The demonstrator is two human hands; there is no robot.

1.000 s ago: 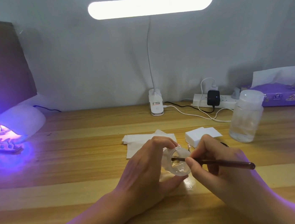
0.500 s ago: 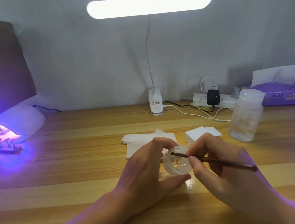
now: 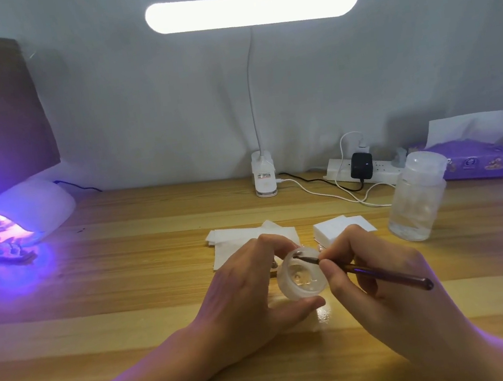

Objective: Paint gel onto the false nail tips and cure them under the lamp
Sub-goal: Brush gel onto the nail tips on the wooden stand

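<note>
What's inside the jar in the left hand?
The brush tip lies inside the jar at its upper rim; clear gel glints on the bottom. The right hand's thumb hides its right edge.

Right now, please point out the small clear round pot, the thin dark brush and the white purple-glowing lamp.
small clear round pot (image 3: 302, 279), head view: inner base.
thin dark brush (image 3: 394, 277), head view: handle middle.
white purple-glowing lamp (image 3: 33, 204), head view: top shell.

The left hand (image 3: 241, 296) holds a clear jar (image 3: 302, 279). The right hand (image 3: 401, 314) pinches a brush (image 3: 390, 277), tip seemingly at the jar's 12 o'clock rim.
</note>
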